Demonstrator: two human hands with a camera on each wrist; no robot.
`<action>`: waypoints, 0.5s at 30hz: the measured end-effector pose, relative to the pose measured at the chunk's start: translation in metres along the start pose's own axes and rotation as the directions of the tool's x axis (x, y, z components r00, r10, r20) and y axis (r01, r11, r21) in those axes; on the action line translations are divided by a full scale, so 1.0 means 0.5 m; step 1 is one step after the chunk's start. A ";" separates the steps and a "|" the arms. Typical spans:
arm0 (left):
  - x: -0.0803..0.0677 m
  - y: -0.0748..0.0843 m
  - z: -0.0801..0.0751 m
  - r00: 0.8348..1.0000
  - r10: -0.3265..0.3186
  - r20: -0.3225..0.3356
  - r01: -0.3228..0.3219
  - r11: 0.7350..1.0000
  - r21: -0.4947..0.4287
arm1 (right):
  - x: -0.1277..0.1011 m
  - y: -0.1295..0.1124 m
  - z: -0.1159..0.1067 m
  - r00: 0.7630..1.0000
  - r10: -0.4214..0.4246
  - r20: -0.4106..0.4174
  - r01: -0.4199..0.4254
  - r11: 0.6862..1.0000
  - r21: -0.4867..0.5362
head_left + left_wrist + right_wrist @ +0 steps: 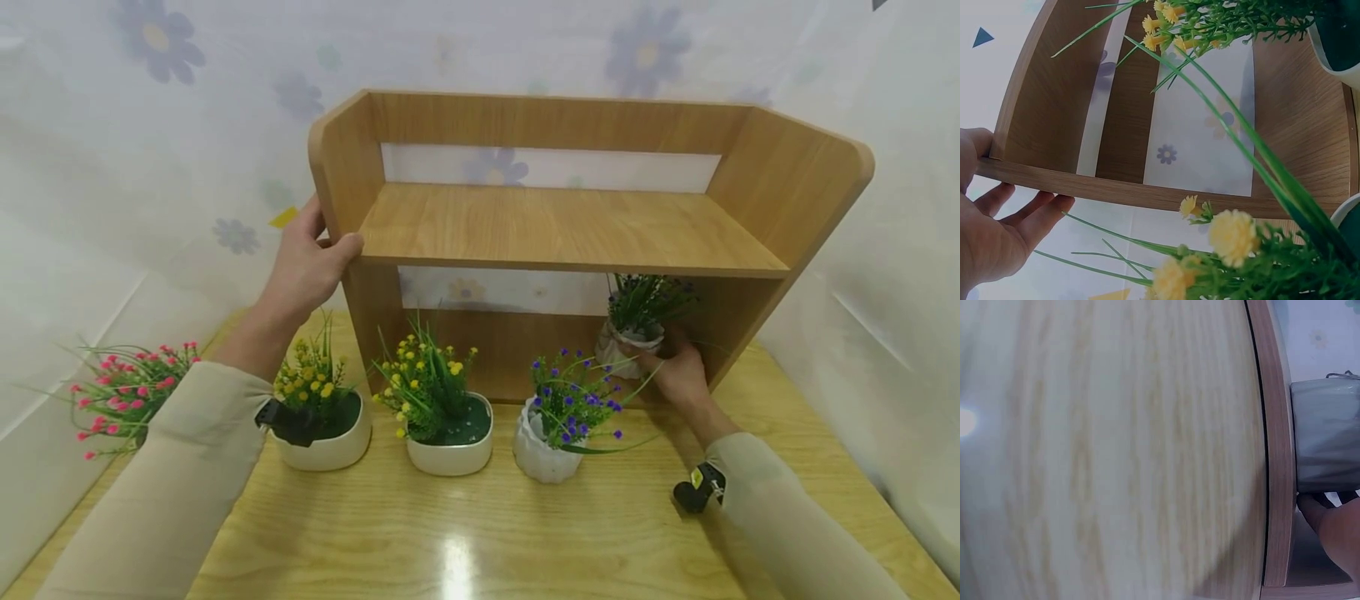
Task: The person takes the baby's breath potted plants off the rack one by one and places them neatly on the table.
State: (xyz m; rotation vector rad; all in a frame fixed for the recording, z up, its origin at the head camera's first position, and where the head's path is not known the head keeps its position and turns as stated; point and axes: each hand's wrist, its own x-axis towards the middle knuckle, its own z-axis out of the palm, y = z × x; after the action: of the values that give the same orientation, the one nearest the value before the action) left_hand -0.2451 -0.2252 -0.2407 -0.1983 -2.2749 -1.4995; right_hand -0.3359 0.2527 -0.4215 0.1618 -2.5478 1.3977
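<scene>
A wooden two-tier shelf (pixel 570 225) stands on the table. My left hand (pixel 311 262) grips its left side panel near the middle board, thumb at the front edge and fingers on the outer face; the left wrist view shows this hand (pixel 997 219) too. Inside the lower compartment, at the right, my right hand (pixel 684 375) holds a potted plant (pixel 633 333) with dark purple flowers by its whitish pot. In the right wrist view, the grey-looking pot (pixel 1327 434) is beside the fingers of my right hand (pixel 1338 534), partly cut off by the frame.
Before the shelf stand a purple-flowered plant in a white ribbed pot (pixel 547 450) and two yellow-flowered plants in white planters (pixel 450 457) (pixel 326 450). Pink flowers (pixel 123 392) show behind my left forearm. A flower-patterned sheet (pixel 487 42) hangs behind.
</scene>
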 end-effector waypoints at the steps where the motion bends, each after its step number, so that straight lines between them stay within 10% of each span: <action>1: 0.000 0.000 0.000 1.000 0.000 -0.001 0.000 1.000 0.000 | 0.000 0.000 0.000 1.000 -0.001 -0.002 0.001 1.000 0.001; 15: 0.004 -0.002 0.003 1.000 -0.004 0.009 0.004 1.000 -0.007 | 0.007 0.009 -0.008 0.999 0.039 0.011 -0.040 0.999 0.028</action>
State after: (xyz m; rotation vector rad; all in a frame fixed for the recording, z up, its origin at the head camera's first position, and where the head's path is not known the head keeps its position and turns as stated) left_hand -0.2475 -0.2247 -0.2414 -0.2036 -2.2787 -1.5122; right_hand -0.3395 0.2584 -0.4220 0.1248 -2.5539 1.4520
